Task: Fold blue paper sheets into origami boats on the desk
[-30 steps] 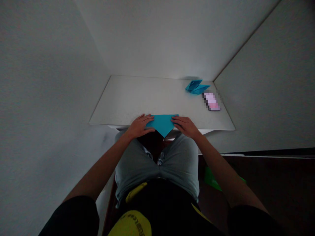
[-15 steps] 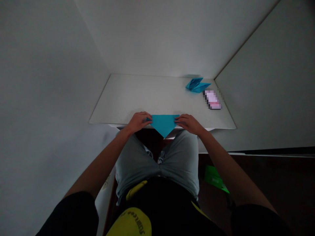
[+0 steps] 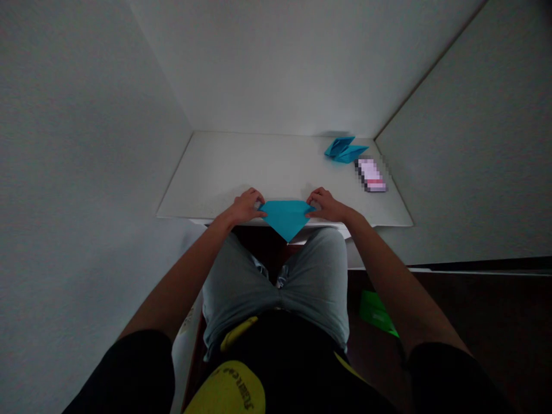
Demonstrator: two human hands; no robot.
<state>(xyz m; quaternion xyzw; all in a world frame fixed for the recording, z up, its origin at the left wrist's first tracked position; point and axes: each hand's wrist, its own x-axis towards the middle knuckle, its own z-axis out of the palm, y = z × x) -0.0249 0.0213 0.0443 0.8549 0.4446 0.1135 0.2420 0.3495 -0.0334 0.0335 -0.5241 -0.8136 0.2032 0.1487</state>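
Observation:
A blue sheet of folded paper (image 3: 286, 217) lies at the front edge of the white table, its pointed end hanging over the edge toward my lap. My left hand (image 3: 249, 205) pinches its left corner between thumb and fingers. On the opposite side my right hand (image 3: 322, 204) pinches the right corner, fingers curled. The paper's far edge runs straight between both hands. Parts of the two corners are hidden under my fingertips.
Blue folded-paper shapes (image 3: 345, 150) rest at the table's back right, beside a phone (image 3: 371, 175) with a blurred screen. Walls border the white table (image 3: 224, 167) at the back and sides. A green object (image 3: 376, 311) is on the dark floor at right.
The fingers of both hands have risen and curled more at the paper's corners. The far corners of the paper now look slanted rather than square. The paper stays at the table edge.

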